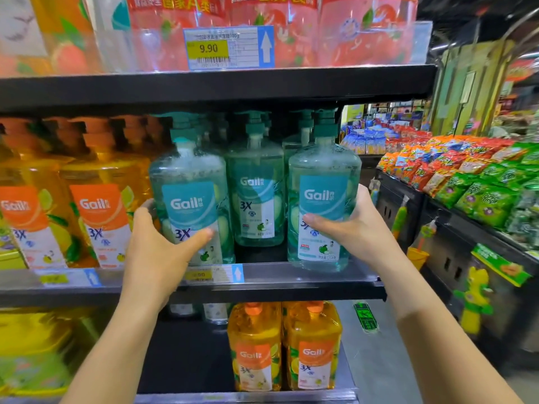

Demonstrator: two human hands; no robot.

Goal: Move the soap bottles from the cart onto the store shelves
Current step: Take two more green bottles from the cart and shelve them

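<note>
Clear teal soap bottles point(189, 196), orange-labelled amber bottles point(99, 199), yellow price tag point(207, 49)

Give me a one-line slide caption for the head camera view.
Both hands, left and right, each grip a teal Gail soap bottle on the middle shelf.

Price tag point(229, 48) reads 9.90 on upper rail; snack bags point(478, 182) piled right, across aisle.
</note>
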